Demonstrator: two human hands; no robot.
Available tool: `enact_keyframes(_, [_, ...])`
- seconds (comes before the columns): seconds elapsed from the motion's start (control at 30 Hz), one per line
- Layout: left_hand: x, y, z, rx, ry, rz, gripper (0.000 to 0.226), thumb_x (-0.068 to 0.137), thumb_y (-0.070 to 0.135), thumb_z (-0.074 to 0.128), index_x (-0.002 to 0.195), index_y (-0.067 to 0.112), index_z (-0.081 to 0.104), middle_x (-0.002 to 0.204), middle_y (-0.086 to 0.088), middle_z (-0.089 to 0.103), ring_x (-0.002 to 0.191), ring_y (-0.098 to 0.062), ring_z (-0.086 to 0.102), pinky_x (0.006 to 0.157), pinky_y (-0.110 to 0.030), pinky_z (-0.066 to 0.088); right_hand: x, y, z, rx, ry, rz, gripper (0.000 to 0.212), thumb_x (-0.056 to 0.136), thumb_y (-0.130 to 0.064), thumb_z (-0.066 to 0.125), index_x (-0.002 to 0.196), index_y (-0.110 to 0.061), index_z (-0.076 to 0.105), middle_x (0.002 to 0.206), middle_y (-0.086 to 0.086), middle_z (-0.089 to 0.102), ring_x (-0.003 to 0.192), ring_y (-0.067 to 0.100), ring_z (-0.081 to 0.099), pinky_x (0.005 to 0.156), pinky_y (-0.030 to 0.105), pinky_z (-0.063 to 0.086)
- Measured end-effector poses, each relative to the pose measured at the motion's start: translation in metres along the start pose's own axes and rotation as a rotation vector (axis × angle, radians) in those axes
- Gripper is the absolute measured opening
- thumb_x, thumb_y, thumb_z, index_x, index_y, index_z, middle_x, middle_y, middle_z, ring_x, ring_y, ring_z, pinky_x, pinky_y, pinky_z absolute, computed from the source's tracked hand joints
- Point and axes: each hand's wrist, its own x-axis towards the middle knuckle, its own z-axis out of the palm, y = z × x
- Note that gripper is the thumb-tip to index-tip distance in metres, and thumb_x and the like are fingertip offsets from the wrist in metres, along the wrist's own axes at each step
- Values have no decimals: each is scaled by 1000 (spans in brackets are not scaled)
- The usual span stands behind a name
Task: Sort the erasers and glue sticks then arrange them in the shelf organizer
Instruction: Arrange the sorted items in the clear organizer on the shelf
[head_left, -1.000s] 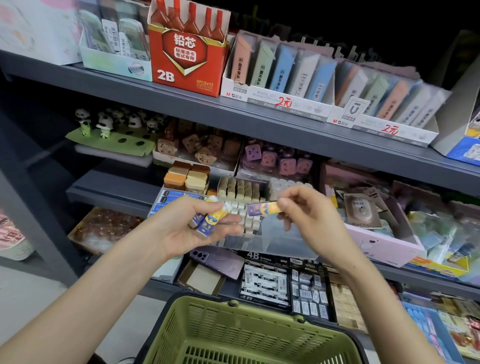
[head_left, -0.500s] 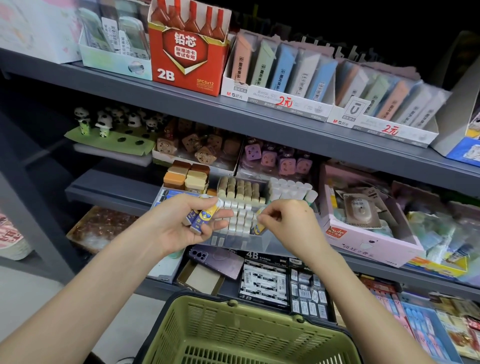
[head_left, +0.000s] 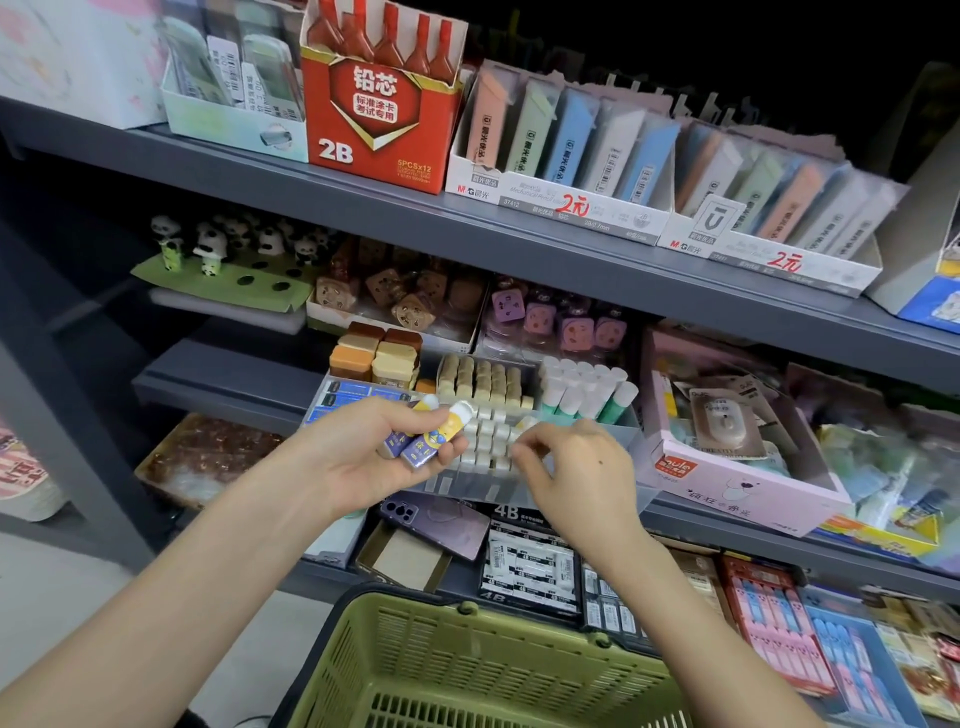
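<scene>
Right hand (head_left: 571, 467) lowered onto organizer (head_left: 467, 489), erasers (head_left: 427, 442) between left fingers (head_left: 395, 414)

Above the fingers (head_left: 537, 447), a red lead box (head_left: 382, 114) reads "2B"; a white M&G tray (head_left: 613, 215) shows "2元"; below them, a black eraser box (head_left: 530, 564) says "4B".
</scene>
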Motion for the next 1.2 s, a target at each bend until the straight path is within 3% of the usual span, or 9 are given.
enact_keyframes(0.1, [-2, -4, 5, 46, -56, -12, 32, 66, -5, 64, 97, -10, 62, 84, -22, 69, 73, -28, 69, 54, -25, 55, -2, -6, -16, 288, 136, -105, 25, 91, -33, 59, 114, -25, 67, 96, -11, 66, 91, 10, 49, 76, 18, 35])
enact_keyframes(0.27, [-4, -14, 14, 75, -128, -40, 31, 62, -4, 67, 92, -10, 65, 85, -19, 71, 78, -28, 71, 57, -28, 57, -3, -9, -27, 474, -21, -212, 22, 88, -24, 64, 109, -22, 70, 102, -12, 59, 103, 10, 45, 91, 16, 31])
enact_keyframes(0.37, [-5, -15, 18, -2, -153, -87, 16, 66, -6, 63, 78, -14, 70, 86, -24, 70, 76, -32, 71, 56, -35, 58, -7, 1, -33, 563, -5, -205, 13, 88, -23, 64, 99, -28, 68, 98, -23, 58, 101, 3, 48, 89, 11, 31])
enact_keyframes(0.47, [-2, -14, 19, -30, -54, -59, 11, 72, -9, 59, 76, -14, 68, 83, -23, 67, 74, -32, 69, 54, -37, 59, -4, 20, -50, 689, 44, -68, 20, 90, -20, 62, 89, -40, 59, 88, -21, 64, 83, -3, 54, 75, 8, 39])
enact_keyframes(0.63, [4, -9, 11, 105, 97, 21, 6, 88, -1, 58, 92, -5, 61, 79, -17, 69, 61, -17, 66, 43, -18, 50, 8, 32, -55, 245, -11, -32, 8, 90, -23, 61, 93, -21, 68, 82, -7, 64, 71, 3, 54, 65, 17, 35])
enact_keyframes(0.83, [5, -11, 12, 188, 94, 38, 15, 85, 4, 63, 97, -5, 63, 78, -13, 73, 58, -14, 68, 38, -14, 43, 13, 22, -26, 14, -114, -154, 20, 92, -17, 55, 91, -1, 68, 89, 7, 66, 91, 21, 53, 73, 19, 28])
enact_keyframes(0.97, [5, -12, 14, 119, 73, 40, 10, 89, -5, 55, 97, -7, 60, 85, -19, 72, 70, -22, 70, 43, -18, 50, 13, 16, -8, 24, -177, -165, 19, 90, -26, 61, 94, -11, 72, 94, 0, 69, 97, 20, 48, 80, 22, 28])
enact_keyframes(1.07, [4, -13, 16, 55, 71, 37, 24, 88, -14, 51, 111, -9, 51, 105, -24, 66, 70, -27, 71, 45, -21, 52, 12, 20, -4, 40, -169, -150, 20, 89, -34, 62, 96, -21, 74, 96, -7, 71, 97, 19, 46, 86, 28, 30])
enact_keyframes(1.2, [5, -16, 18, 44, 70, 43, 54, 86, -16, 51, 137, -9, 33, 121, -26, 58, 78, -30, 70, 46, -23, 53, 9, 26, -2, -26, -162, -248, 22, 91, -39, 56, 101, -27, 72, 90, -10, 71, 88, 15, 41, 72, 31, 20])
